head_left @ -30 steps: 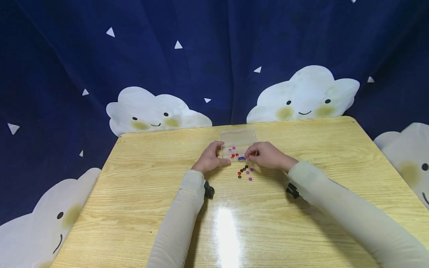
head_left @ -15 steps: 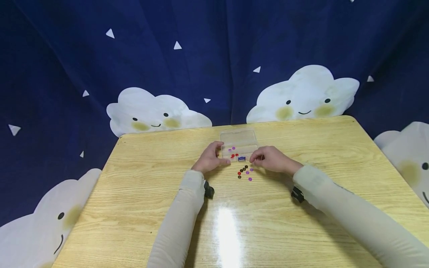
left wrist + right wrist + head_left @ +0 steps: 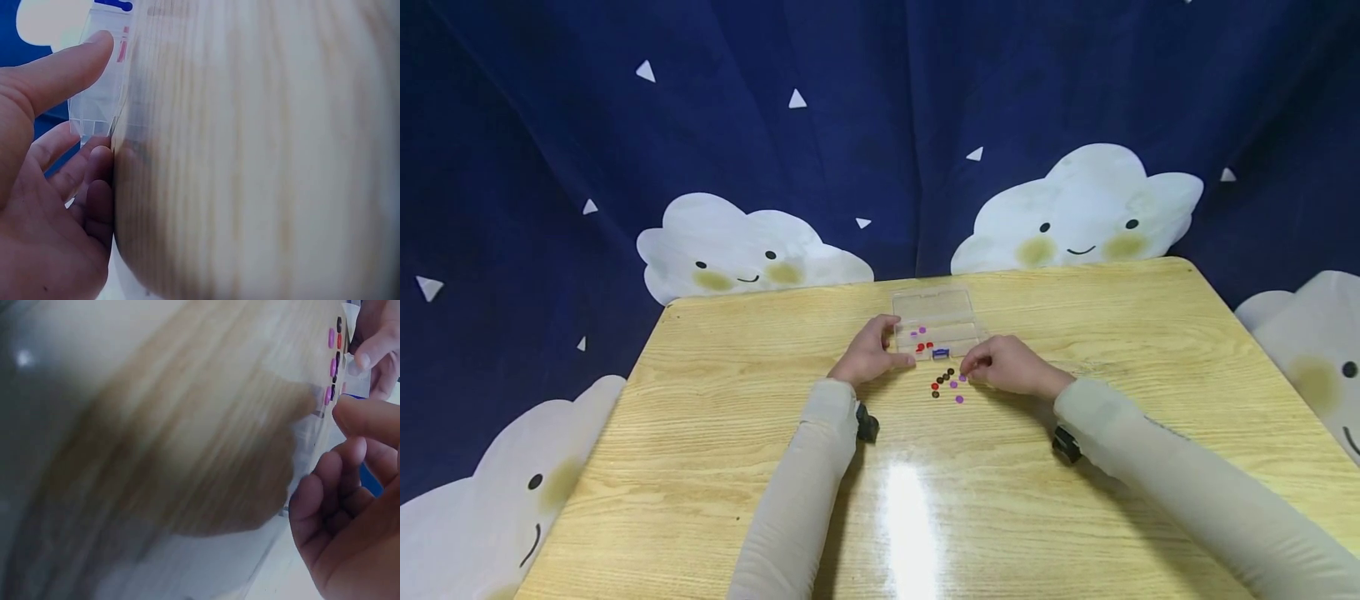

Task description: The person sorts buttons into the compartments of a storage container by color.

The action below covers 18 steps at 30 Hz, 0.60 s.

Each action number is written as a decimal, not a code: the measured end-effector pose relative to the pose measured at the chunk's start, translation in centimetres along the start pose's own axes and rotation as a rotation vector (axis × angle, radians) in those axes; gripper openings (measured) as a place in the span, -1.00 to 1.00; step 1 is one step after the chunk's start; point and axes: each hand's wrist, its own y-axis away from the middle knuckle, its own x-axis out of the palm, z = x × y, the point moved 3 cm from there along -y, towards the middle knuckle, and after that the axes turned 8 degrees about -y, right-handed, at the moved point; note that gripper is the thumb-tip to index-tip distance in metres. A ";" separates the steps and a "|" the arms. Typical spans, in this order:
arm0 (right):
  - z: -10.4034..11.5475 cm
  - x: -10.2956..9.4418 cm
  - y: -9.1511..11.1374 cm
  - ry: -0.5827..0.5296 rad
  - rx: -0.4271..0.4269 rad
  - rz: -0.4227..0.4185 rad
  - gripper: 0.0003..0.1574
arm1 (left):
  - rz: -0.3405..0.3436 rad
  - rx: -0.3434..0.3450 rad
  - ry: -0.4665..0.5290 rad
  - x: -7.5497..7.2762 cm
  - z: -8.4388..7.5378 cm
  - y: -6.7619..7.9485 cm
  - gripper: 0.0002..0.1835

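A clear plastic box (image 3: 958, 350) with a blue latch (image 3: 941, 353) lies with its lid (image 3: 932, 305) swung back. Inside it are red discs (image 3: 921, 347) and purple discs (image 3: 922, 331). My left hand (image 3: 868, 352) grips the box's left end, thumb at the front and fingers behind; in the left wrist view the thumb overlaps the box wall (image 3: 94, 94). My right hand (image 3: 1009, 365) is just right of the loose pieces, fingers bent, fingertips right at a purple disc (image 3: 962, 378). In the right wrist view that purple disc (image 3: 328, 395) shows beside the thumb tip.
In front of the box lie several dark discs (image 3: 940, 380), a red disc (image 3: 935, 387) and more purple discs (image 3: 959, 399). The wooden table (image 3: 737, 417) carries a bright reflection. A dark blue curtain (image 3: 850, 142) with clouds hangs behind the table's far edge.
My right hand has moved off the box's front right edge, rightward and then down toward the loose purple disc. My left hand has stayed on the box.
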 end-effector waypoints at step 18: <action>0.4 0.6 0.0 0.044 0.023 -0.023 -0.89 | 0.002 -0.004 0.000 0.1 0.0 0.0 -0.13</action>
